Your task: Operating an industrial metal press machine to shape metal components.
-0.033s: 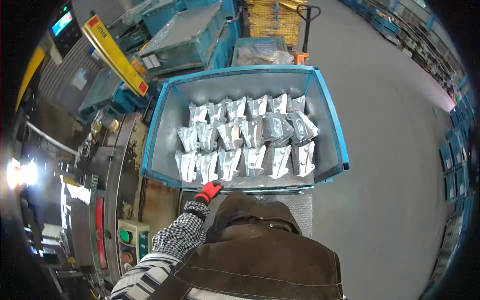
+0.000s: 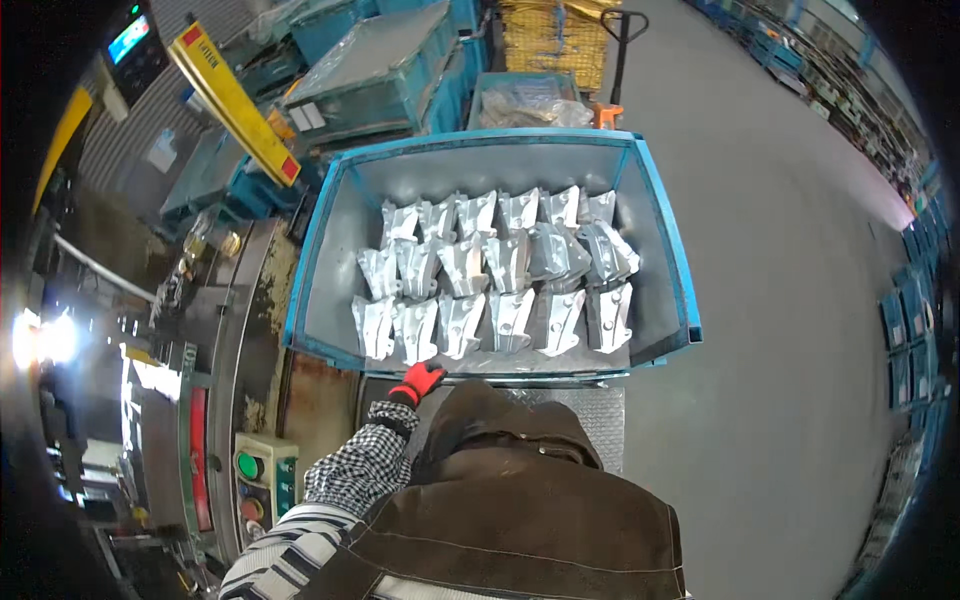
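My left hand (image 2: 418, 383), in a red and black glove, is at the front rim of a large blue-edged metal bin (image 2: 664, 230). Its fingers are curled closed over that rim, though their tips are hidden. Inside the bin, silvery bent sheet-metal brackets (image 2: 512, 318) stand close together in three rows. The nearest row is just beyond my left hand, which touches none of them. A few pieces at the right of the middle row look stacked or doubled (image 2: 560, 252). My right hand does not show; the brown garment (image 2: 530, 500) fills the lower middle.
A machine with a control box (image 2: 262, 480) bearing a green button is close on my left. A yellow bar (image 2: 235, 100) leans above it. Behind the bin are covered blue crates (image 2: 375, 75), a yellow cage (image 2: 550, 45) and a pallet-jack handle (image 2: 622, 50). Grey floor (image 2: 770, 350) extends right toward racks.
The view has shifted very slightly. My left hand stays at the bin's front rim, and the brackets stand as before.
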Demonstrator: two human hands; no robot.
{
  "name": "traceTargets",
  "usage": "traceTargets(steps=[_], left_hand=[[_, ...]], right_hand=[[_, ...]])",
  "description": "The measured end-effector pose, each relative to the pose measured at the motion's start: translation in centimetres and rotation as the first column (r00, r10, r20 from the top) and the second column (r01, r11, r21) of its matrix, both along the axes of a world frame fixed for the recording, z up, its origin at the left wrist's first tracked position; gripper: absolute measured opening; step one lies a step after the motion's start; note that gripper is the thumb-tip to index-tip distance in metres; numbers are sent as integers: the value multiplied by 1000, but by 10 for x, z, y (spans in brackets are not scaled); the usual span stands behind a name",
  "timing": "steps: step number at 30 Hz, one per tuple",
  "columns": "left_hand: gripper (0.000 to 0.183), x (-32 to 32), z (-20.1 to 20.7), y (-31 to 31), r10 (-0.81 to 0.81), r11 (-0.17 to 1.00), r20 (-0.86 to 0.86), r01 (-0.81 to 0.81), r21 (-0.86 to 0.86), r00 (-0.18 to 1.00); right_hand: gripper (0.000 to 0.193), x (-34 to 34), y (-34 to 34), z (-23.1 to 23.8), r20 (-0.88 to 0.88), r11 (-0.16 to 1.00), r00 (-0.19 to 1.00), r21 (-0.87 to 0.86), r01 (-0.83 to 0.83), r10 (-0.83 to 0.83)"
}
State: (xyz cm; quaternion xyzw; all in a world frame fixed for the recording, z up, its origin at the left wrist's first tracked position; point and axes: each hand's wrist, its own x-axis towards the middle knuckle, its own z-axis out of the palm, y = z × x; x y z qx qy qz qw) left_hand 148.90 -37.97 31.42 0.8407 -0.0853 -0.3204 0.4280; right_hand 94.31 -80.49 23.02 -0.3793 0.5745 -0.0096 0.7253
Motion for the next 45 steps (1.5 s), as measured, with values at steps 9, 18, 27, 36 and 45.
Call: traceTargets(steps=[9, 18, 27, 36, 45], left_hand=[[34, -16, -45, 134, 339, 939, -252, -344, 25, 906], [40, -13, -71, 267, 541, 841, -156, -530, 112, 826], [39, -4, -70, 356, 558, 828, -233, -553, 92, 797], [56, 52, -186, 422, 341, 933, -259, -292, 208, 904], [111, 193, -323, 403, 334, 936, -55, -325, 133, 941]], right_hand=[[23, 129, -6, 7, 14, 974, 975, -33, -223, 223], [30, 326, 74, -12, 48, 935, 934, 6, -355, 354], [38, 499, 200, -19, -59, 701, 710, -123, -703, 702], [60, 665, 316, -68, -429, 142, 351, -447, -883, 832], [106, 895, 472, -134, -671, -604, -127, -547, -580, 730]])
